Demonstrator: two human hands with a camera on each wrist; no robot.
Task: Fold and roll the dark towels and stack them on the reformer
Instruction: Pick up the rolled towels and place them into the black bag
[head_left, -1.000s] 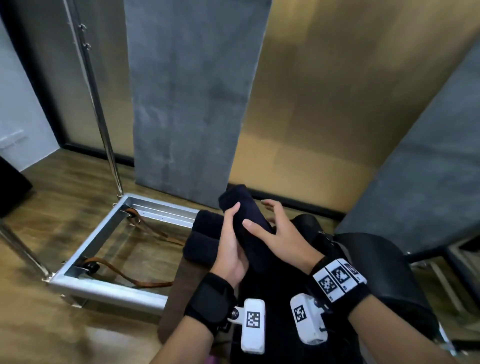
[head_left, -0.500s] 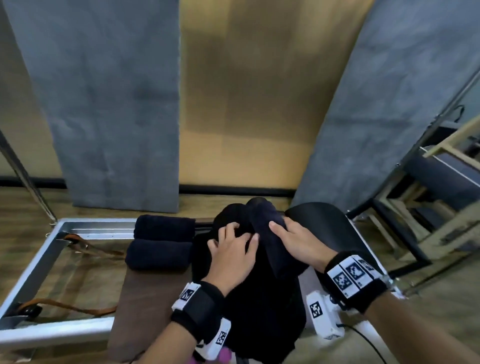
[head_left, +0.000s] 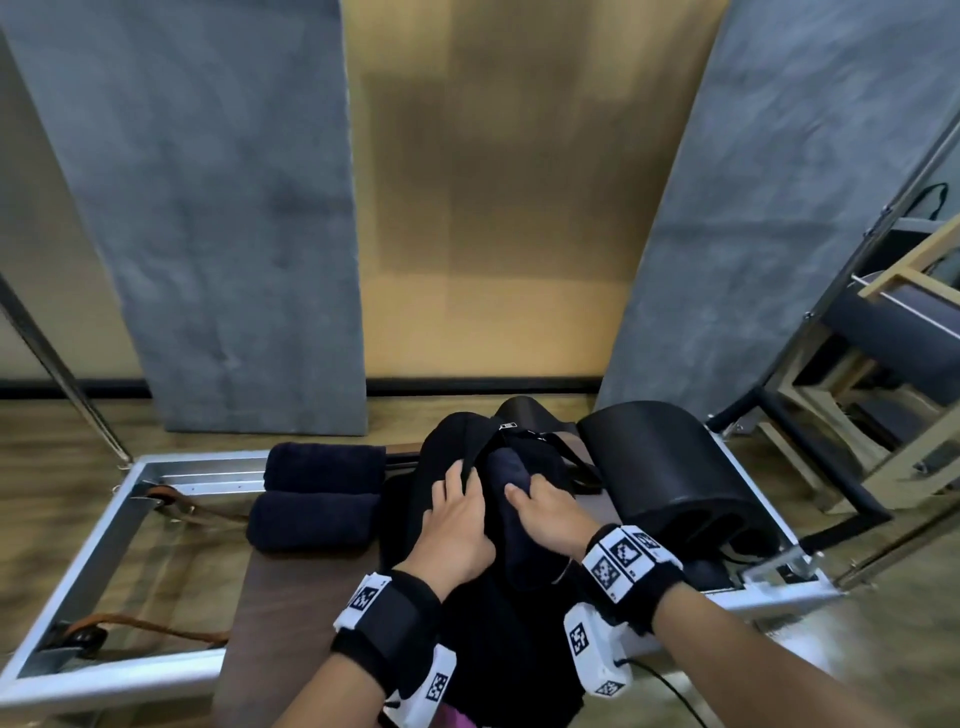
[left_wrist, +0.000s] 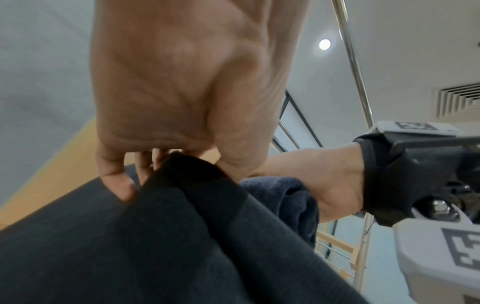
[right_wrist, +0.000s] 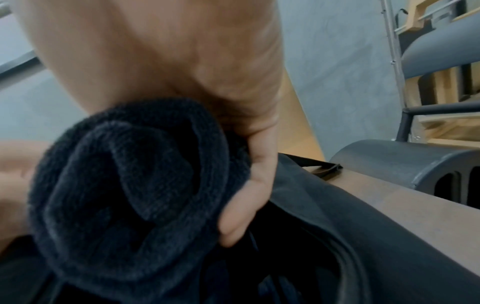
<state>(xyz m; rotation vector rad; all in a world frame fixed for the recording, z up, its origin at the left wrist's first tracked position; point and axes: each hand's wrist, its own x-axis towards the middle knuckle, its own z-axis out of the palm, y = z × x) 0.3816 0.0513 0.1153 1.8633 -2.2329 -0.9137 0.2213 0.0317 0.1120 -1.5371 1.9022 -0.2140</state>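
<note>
Gripping: both hands work at one dark bag on the reformer, close together but not touching.
Left hand (head_left: 452, 525): fingers curled over the black bag's (head_left: 431, 499) fabric edge — the left wrist view shows the cloth pinched between thumb and fingertips (left_wrist: 119, 185).
Right hand (head_left: 545, 525): wrapped round a rolled towel (head_left: 511, 473), thumb on the near side and fingers on the far side; the right wrist view shows the roll's spiral end (right_wrist: 130, 174) under the palm.
Rolled towel in hand: dark navy, lying lengthwise away from the person, its far end in the bag's opening, just right of the left hand.
Stacked towels: two more dark rolls lie side by side on the reformer, left of the bag — the far roll (head_left: 324, 465) touching the near roll (head_left: 311, 519), both crosswise to the held one.
Reformer: brown padded surface (head_left: 291, 597) inside a silver metal frame (head_left: 93, 551); brown leather straps (head_left: 150, 626) lie inside the frame at the left.
Black padded block (head_left: 670, 467): sits on the reformer right of the bag, near the right hand but apart from it.
Surroundings: wooden floor (head_left: 52, 457), grey wall panels (head_left: 223, 208) and a tan wall behind.
</note>
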